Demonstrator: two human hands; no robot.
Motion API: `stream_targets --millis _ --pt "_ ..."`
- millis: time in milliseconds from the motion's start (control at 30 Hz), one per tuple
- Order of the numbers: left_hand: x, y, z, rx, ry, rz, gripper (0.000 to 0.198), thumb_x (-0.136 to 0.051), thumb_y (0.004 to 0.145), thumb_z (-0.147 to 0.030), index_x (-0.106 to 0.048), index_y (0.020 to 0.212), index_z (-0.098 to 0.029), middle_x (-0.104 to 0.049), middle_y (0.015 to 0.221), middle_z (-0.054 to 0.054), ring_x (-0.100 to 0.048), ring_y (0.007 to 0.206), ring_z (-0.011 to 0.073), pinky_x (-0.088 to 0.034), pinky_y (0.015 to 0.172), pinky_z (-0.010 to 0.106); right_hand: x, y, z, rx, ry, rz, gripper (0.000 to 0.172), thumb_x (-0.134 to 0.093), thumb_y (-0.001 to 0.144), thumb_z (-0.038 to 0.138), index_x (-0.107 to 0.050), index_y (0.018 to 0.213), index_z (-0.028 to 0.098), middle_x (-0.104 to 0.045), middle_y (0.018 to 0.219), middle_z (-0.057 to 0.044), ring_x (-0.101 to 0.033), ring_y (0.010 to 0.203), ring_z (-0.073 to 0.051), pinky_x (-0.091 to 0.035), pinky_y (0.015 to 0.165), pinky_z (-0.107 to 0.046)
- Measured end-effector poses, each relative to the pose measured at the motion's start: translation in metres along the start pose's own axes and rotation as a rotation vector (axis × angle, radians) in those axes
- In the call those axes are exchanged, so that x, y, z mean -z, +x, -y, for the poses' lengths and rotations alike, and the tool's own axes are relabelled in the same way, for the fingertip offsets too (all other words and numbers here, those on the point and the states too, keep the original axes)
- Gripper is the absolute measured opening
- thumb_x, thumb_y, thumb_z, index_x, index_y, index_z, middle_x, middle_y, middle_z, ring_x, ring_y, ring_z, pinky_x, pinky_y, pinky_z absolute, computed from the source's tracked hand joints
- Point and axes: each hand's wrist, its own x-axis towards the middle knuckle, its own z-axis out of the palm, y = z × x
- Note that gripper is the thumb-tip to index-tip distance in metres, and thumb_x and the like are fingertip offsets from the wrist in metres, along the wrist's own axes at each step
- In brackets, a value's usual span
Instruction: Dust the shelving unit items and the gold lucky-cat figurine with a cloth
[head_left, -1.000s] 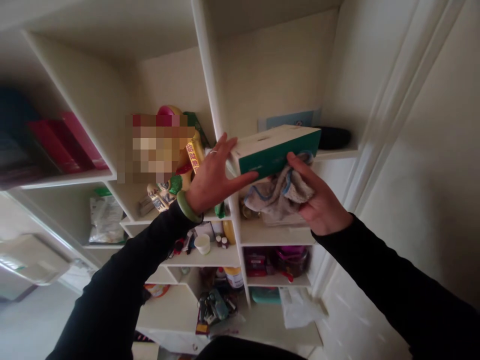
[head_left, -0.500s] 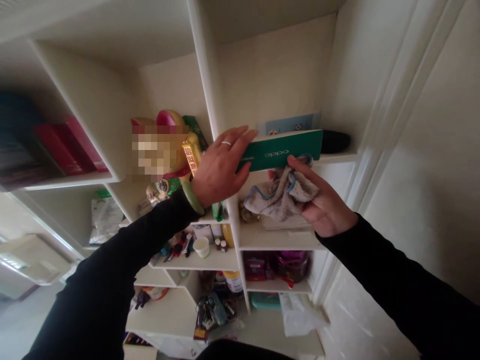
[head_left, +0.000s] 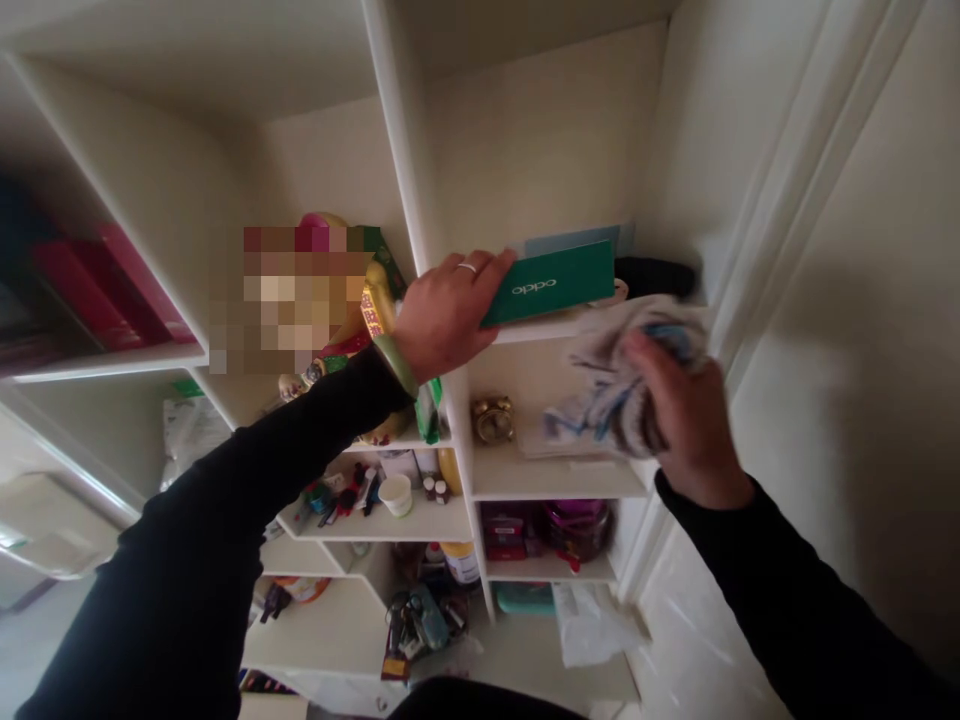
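Hands are apart, each closed on its own item: left hand (head_left: 450,315) clamps the near end of a green box (head_left: 559,285), fingers over the upper edge and thumb side low; right hand (head_left: 694,425) pinches a bunched cloth (head_left: 607,340), with the thumb on top. The box is at the front of the upper shelf (head_left: 525,332), its free end pointing toward the right-hand side; whether it rests on the board cannot be told. Judged by its looks, the box is stiff, printed card, probably light, though its contents and true weight are hidden. Treat the smooth face as mildly slippery and the corners as liable to dent. Recommended hold: opposite edges at one end, with firm, even pressure, or both ends if the box proves heavy; do not squeeze the centre of the broad face. The cloth appears soft, limp and light, not fragile, and suits a full-palm grip; its outline is blurred. Beyond the box are a pale blue panel (head_left: 577,243) and a black object (head_left: 656,277); on the shelf below stands a gold clock (head_left: 494,420).
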Motion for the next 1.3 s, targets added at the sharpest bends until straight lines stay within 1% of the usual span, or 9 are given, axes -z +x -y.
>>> stream_targets --millis 67,133,267,433,567,700,867,1067,1300 --pt "-0.002 0.003 0.002 0.020 -0.003 0.008 0.083 -0.074 0.094 -0.028 -0.040 0.170 -0.024 -0.062 0.157 0.016 -0.058 0.142 0.0382 -0.056 0.115 0.052 0.016 0.015 0.002 0.202 -0.214 -0.272 0.023 -0.085 0.069 0.038 -0.072 0.082 0.024 -0.078 0.087 -0.003 -0.076 0.084 -0.025 -0.065 0.081 -0.041" --pt "-0.003 0.007 0.002 0.031 -0.012 0.024 0.081 -0.074 0.094 -0.028 -0.042 0.169 -0.024 -0.062 0.158 0.016 -0.058 0.142 0.0381 -0.055 0.116 0.052 0.027 0.034 0.008 0.367 -0.490 -0.317 0.036 -0.083 0.064 0.026 -0.076 0.099 0.021 -0.081 0.101 -0.007 -0.076 0.092 -0.028 -0.064 0.090 -0.046" --pt "-0.007 0.013 0.007 0.042 -0.057 0.036 0.078 -0.073 0.093 -0.027 -0.046 0.166 -0.023 -0.063 0.157 0.017 -0.059 0.142 0.0394 -0.052 0.119 0.056 0.031 0.067 0.026 0.469 -0.983 0.068 0.087 -0.091 0.071 0.022 -0.065 0.153 0.027 -0.072 0.146 -0.015 -0.072 0.122 -0.033 -0.057 0.111 -0.051" --pt "-0.024 0.016 0.022 -0.013 -0.131 -0.017 0.081 -0.076 0.089 -0.031 -0.048 0.164 -0.021 -0.065 0.153 0.019 -0.056 0.144 0.0417 -0.048 0.123 0.060 0.014 0.096 0.042 0.427 -1.297 0.346 0.067 -0.088 0.085 0.034 -0.073 0.149 0.027 -0.075 0.141 -0.016 -0.072 0.117 -0.035 -0.055 0.105 -0.050" --pt "-0.036 0.021 0.027 -0.048 -0.132 0.004 0.091 -0.077 0.089 -0.037 -0.042 0.170 -0.017 -0.067 0.150 0.022 -0.053 0.147 0.0441 -0.036 0.130 0.062 -0.001 0.114 0.046 0.380 -1.479 0.416 0.036 -0.085 0.089 0.041 -0.084 0.119 0.021 -0.081 0.117 -0.014 -0.073 0.104 -0.034 -0.055 0.094 -0.047" --pt "-0.029 0.023 0.020 -0.027 -0.068 0.107 0.096 -0.074 0.094 -0.040 -0.032 0.177 -0.015 -0.065 0.151 0.026 -0.059 0.142 0.0470 -0.038 0.125 0.060 -0.008 0.118 0.043 0.380 -1.511 0.427 0.020 -0.081 0.091 0.042 -0.078 0.093 0.022 -0.079 0.095 -0.012 -0.074 0.100 -0.034 -0.054 0.092 -0.045" --pt "-0.014 0.023 0.010 -0.072 -0.029 0.196 0.083 -0.065 0.102 -0.049 -0.035 0.177 -0.029 -0.064 0.152 0.020 -0.069 0.127 0.0401 -0.049 0.113 0.052 -0.010 0.109 0.044 0.350 -1.473 0.417 0.026 -0.083 0.086 0.034 -0.063 0.073 0.024 -0.070 0.079 -0.008 -0.076 0.099 -0.038 -0.056 0.093 -0.052" --pt "-0.014 0.027 0.006 -0.018 0.006 0.217 0.064 -0.043 0.113 -0.032 -0.036 0.176 -0.040 -0.066 0.149 0.016 -0.073 0.119 0.0339 -0.053 0.103 0.046 -0.010 0.106 0.042 0.360 -1.413 0.410 0.031 -0.081 0.084 0.029 -0.056 0.066 0.027 -0.068 0.074 -0.008 -0.076 0.103 -0.040 -0.056 0.097 -0.057" --pt "-0.017 0.028 0.005 -0.004 0.052 0.232 0.062 -0.044 0.114 -0.031 -0.037 0.175 -0.037 -0.069 0.143 0.017 -0.073 0.117 0.0337 -0.054 0.099 0.044 0.003 0.117 0.021 0.505 -1.228 0.382 0.027 -0.080 0.078 0.035 -0.059 0.062 0.029 -0.064 0.066 -0.005 -0.072 0.092 -0.034 -0.058 0.094 -0.054"
